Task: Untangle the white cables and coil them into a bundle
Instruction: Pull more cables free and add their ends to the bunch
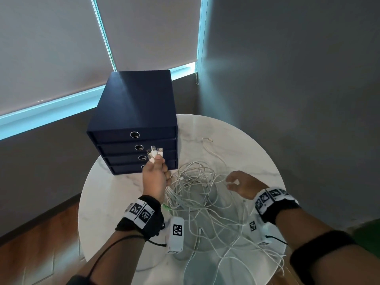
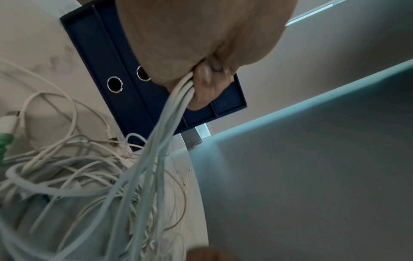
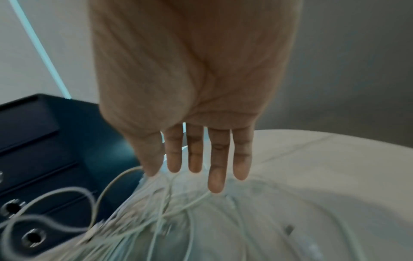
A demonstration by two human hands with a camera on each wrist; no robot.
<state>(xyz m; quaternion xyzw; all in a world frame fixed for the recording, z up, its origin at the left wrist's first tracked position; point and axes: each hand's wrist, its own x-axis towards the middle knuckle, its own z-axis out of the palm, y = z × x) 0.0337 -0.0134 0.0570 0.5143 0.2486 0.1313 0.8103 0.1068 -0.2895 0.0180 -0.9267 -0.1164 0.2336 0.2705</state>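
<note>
A tangle of thin white cables [image 1: 197, 188] lies spread over the round white marble table [image 1: 257, 153]. My left hand [image 1: 155, 173] is raised in front of the drawer box and grips several cable ends in a fist, their USB plugs [image 1: 154, 152] sticking up above the thumb. In the left wrist view the gripped strands [image 2: 170, 113] run down from the fist into the heap [image 2: 67, 159]. My right hand [image 1: 240, 181] hovers over the right side of the tangle. In the right wrist view its fingers [image 3: 215, 159] hang straight over the cables [image 3: 170, 211], holding nothing.
A dark blue box with several ring-pull drawers [image 1: 133, 120] stands at the table's back left, close behind my left hand. One cable end [image 1: 207, 140] trails toward the table's far side. Grey walls and window blinds [image 1: 51, 48] surround the small table.
</note>
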